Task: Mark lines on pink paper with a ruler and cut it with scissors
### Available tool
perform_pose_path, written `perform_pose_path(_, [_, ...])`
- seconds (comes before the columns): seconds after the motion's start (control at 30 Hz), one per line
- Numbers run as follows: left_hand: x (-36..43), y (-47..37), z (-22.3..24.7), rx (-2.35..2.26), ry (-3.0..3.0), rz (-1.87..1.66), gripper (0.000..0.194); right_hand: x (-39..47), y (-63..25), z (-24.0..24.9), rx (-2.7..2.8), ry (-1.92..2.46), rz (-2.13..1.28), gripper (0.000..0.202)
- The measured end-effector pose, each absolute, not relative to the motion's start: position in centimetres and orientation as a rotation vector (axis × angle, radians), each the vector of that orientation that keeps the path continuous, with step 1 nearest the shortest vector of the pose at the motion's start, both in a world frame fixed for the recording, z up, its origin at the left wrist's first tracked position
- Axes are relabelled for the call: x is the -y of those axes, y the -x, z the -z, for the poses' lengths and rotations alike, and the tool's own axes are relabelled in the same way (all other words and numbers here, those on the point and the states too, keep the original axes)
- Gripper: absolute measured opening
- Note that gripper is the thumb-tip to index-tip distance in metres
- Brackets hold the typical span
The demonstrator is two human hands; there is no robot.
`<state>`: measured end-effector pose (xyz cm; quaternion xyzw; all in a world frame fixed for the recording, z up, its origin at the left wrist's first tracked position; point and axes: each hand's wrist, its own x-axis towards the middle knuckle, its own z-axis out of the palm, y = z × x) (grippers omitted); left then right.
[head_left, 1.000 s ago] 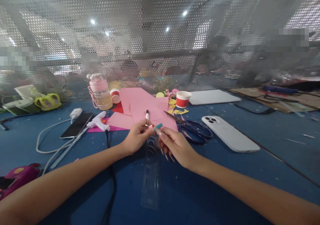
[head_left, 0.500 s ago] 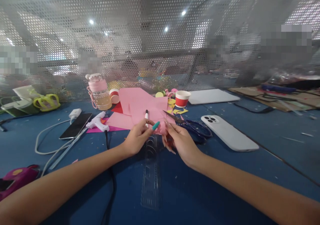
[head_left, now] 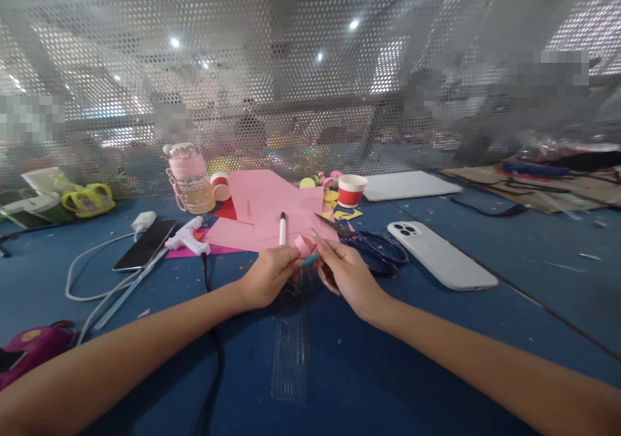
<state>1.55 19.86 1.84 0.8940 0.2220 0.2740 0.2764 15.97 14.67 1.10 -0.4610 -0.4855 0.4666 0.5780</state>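
Between my two hands is a small curled piece of pink paper (head_left: pixel 305 246). My left hand (head_left: pixel 268 277) is closed on its left side, with a teal thumbnail pointing right beneath it. My right hand (head_left: pixel 353 277) pinches the paper's right side, its other fingers curled under. Just beyond lie pink paper sheets (head_left: pixel 269 206) with a white marker (head_left: pixel 283 229) on top. Dark-handled scissors (head_left: pixel 378 247) rest beside my right hand, blades toward the sheets. Below my hands a clear stencil ruler (head_left: pixel 290 365) lies flat.
A white glue gun (head_left: pixel 189 237), black phone (head_left: pixel 145 247) and charger cable are on the left. A pink bottle (head_left: pixel 189 180) stands behind. A red-and-white paper cup (head_left: pixel 351 191) and yellow scraps sit beyond the scissors. A white phone (head_left: pixel 441 255) lies right; a perforated screen (head_left: pixel 310 87) closes the back.
My left hand has turned, its thumb swinging from pointing up to pointing right, lower against my right fingers. The pink paper now shows as a curl above the thumb.
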Motion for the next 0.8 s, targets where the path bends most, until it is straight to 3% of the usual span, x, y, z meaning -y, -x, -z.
perform_pose_path(0.2, [-19.28, -1.40, -1.90, -0.675, -2.483, -0.667, 0.008, -14.73, -16.02, -1.41, 1.024, 1.027, -1.215, 0.050])
perform_pose_path(0.47, [-19.80, -1.39, -1.71, -0.747, -2.398, -0.696, 0.025, -14.58, -16.08, -1.35, 1.071, 1.030, -1.295, 0.046])
perform_pose_path(0.8, [-20.16, -1.57, -1.47, -0.613, -2.391, -0.800, 0.018, -14.71, -15.99, -1.16, 1.061, 1.120, -1.276, 0.045])
